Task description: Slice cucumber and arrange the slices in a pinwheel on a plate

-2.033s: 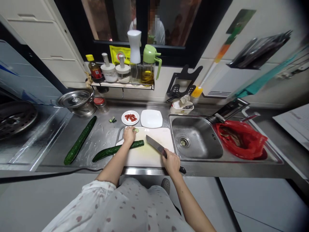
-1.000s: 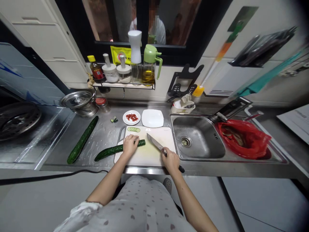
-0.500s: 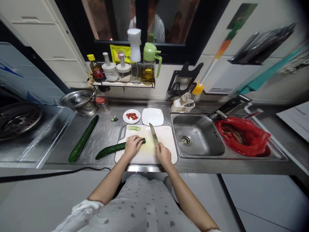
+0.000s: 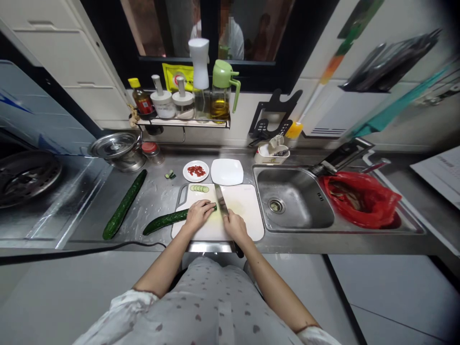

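Observation:
On the white cutting board (image 4: 251,211) lies a dark green cucumber (image 4: 167,221), its long end reaching past the board's left edge. My left hand (image 4: 198,214) is closed over its right part, fingers bent near the cut end. My right hand (image 4: 235,226) grips the handle of a kitchen knife (image 4: 221,200). The blade points away from me, just right of the cucumber's cut end; whether it touches cannot be told. A row of thin cucumber slices (image 4: 199,188) rests at the board's upper left. Behind the board are a plate of chopped red pieces (image 4: 196,182) and a white plate (image 4: 227,171).
Another cucumber (image 4: 124,205) and small cucumber ends (image 4: 170,175) lie on the steel counter at left. A lidded pot (image 4: 120,151) stands behind. To the right is a sink (image 4: 298,201) with a red plastic bag (image 4: 362,201). Bottles fill a shelf (image 4: 183,123) above.
My right hand has moved the knife left, close to the cucumber's cut end. My left hand stays on the cucumber. The whole view has shifted slightly.

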